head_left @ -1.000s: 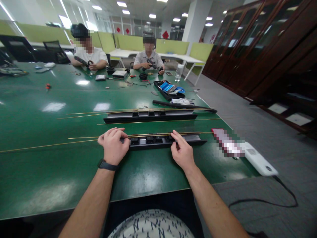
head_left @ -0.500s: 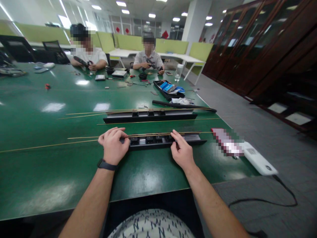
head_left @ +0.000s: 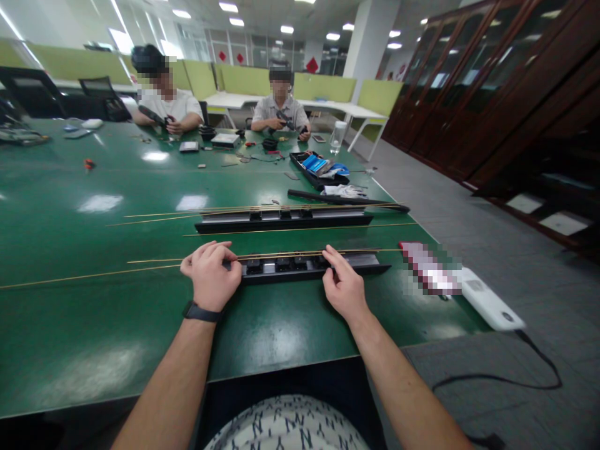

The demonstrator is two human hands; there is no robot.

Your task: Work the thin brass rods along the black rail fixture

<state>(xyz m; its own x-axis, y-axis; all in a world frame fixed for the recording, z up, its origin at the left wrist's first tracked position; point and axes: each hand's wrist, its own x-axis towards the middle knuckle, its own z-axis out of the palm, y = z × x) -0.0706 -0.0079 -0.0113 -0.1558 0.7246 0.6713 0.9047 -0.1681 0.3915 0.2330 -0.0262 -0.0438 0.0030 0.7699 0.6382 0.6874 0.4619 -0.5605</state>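
A long black channel (head_left: 276, 277) with a grey inside and several small black blocks lies on the green table in front of me. Thin golden rods (head_left: 285, 255) run along its far edge, reaching past it on both sides. My left hand (head_left: 210, 275), with a dark band on its wrist, is closed at the channel's left end, thumb and fingers pinched on a rod. Toward the right end, my right hand (head_left: 344, 281) has its fingertips on the rods at the far edge and its thumb by the near wall. The contact under both hands is partly hidden.
A second black channel (head_left: 285, 222) with rods lies farther back, and a black bar (head_left: 347, 200) beyond it. A black tray (head_left: 321, 172) holds blue packets. At right are a red-edged phone (head_left: 429, 269) and a white power bank (head_left: 492, 300). Two people sit across the table.
My left hand has shifted slightly left along the rods, uncovering a little more of the channel. My right hand has stayed almost still.
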